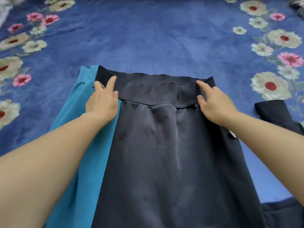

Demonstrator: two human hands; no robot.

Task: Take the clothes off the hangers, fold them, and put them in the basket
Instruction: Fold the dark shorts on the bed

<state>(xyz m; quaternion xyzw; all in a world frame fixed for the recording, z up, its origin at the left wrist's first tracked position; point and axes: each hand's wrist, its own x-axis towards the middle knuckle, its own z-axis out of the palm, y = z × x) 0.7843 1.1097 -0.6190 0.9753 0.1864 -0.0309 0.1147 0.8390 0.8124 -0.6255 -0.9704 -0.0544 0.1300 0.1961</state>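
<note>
Well, the dark top [164, 153] lies flat on the flowered blue spread [156, 38]. Its long axis runs straight away from the person, with the ribbed band [148, 94] pointing toward the far edge and the body trailing back to the near one. A teal panel [79, 145] runs down its left side, the same way as the length. Both hands sit at the far end, on the band's two corners, with the rest of the top stretching back between the forearms. The left hand [102, 102] rests fingers spread where dark cloth meets teal, pressing rather than gripping. The right hand [215, 106] has forefinger and thumb apart on the band; its other fingers are hidden, so I cannot tell whether it grips. A dark cuffed sleeve [269, 111] lies toward the right edge, clear of that hand.
</note>
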